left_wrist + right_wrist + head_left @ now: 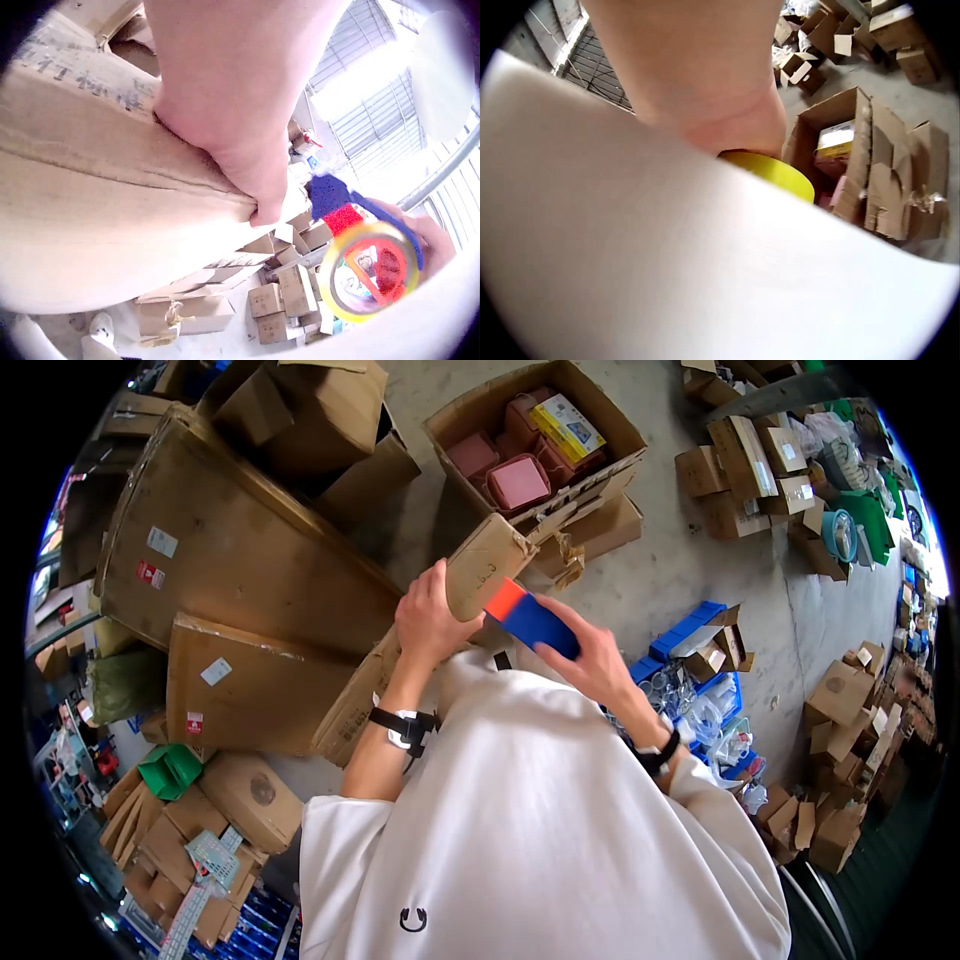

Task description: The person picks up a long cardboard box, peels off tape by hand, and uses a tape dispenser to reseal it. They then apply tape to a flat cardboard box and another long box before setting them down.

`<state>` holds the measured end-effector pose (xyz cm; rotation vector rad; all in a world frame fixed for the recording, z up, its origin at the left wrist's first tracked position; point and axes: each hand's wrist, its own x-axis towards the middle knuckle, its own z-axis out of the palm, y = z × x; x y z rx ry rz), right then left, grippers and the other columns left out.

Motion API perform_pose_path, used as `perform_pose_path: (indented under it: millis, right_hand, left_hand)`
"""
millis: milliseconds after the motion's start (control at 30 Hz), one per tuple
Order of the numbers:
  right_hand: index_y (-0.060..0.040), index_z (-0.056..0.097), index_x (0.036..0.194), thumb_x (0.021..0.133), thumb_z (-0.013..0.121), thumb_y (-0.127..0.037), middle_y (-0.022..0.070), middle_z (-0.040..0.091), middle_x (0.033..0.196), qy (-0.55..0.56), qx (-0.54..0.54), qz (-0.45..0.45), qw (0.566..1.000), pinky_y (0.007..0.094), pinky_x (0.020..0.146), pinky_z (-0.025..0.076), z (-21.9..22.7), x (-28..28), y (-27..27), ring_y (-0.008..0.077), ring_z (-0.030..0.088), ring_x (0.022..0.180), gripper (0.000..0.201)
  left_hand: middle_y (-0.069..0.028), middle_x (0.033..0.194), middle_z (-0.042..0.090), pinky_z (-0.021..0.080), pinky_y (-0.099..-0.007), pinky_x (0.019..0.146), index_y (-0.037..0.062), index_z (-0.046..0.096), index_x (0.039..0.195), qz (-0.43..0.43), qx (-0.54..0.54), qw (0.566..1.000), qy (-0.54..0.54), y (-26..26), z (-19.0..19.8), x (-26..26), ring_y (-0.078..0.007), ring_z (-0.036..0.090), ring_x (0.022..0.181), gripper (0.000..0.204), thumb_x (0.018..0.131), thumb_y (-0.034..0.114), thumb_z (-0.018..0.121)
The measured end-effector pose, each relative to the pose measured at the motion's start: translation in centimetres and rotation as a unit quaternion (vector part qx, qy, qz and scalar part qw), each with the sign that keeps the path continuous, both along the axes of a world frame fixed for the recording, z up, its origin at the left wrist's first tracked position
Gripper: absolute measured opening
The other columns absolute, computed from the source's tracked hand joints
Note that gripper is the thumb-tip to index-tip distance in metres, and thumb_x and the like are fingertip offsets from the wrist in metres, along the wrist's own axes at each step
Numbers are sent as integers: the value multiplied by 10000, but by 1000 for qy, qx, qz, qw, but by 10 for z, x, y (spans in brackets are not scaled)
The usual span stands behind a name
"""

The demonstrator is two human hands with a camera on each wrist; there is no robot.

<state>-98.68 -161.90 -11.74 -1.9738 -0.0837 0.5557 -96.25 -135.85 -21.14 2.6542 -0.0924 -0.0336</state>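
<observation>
My left hand (432, 618) grips a long, narrow cardboard box (488, 565) near its upper end, with the thumb over one edge. Dark printed characters mark the side of this box in the left wrist view. In my right hand (598, 665) is a tape dispenser (540, 628) with a blue body and an orange-red end, held just right of the box. Its yellow-rimmed roll of tape (328, 281) shows in the left wrist view. A white sleeve covers much of the right wrist view, leaving only part of the yellow roll (780, 176) visible below the wrist.
Large cardboard boxes (240, 550) lean at the left. Ahead stands an open carton (460, 475) with pink packages and a yellow box inside. Blue bins (690, 628) with clear plastic pieces lie at the right, and stacked cartons (745, 460) stand farther off.
</observation>
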Motion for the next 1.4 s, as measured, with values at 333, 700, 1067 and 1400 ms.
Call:
perform_pose_path:
  millis: [333, 700, 1067, 1400]
  right_hand:
    - [-216, 583, 1461, 866, 729, -299, 226, 752, 1024, 27, -220, -28, 975, 518, 836, 582, -85, -85, -59, 434, 724, 934, 618]
    - [-133, 667, 1330, 804, 716, -320, 226, 759, 1024, 41, -221, -137, 965, 521, 880, 581, -180, 4, 44, 434, 719, 977, 560]
    - [-70, 788, 892, 821, 714, -198, 207, 776, 953, 77, -345, -72, 933, 472, 746, 631, -260, 23, 64, 349, 780, 882, 164]
    - [-86, 760, 992, 856, 654, -321, 236, 749, 886, 94, -171, 59, 979, 520, 787, 587, -193, 9, 9, 449, 726, 857, 291]
  left_hand:
    - [-142, 1305, 635, 575, -473, 926, 85, 457, 1467, -2, 6, 1000, 29, -2, 0, 3, -341, 639, 1190, 987, 663, 417, 924]
    - [-145, 1297, 629, 572, -501, 907, 95, 440, 1470, 1, 35, 999, 27, -22, -6, -12, -361, 635, 1185, 988, 672, 429, 917]
    - [-188, 1312, 617, 561, -513, 934, 57, 433, 1477, -26, 64, 998, 10, -20, -4, -11, -394, 630, 1181, 996, 680, 422, 907]
    - [-210, 1427, 553, 519, -503, 1017, 26, 362, 1541, -40, 9, 997, 60, -37, -4, -33, -403, 560, 1296, 1033, 749, 476, 848]
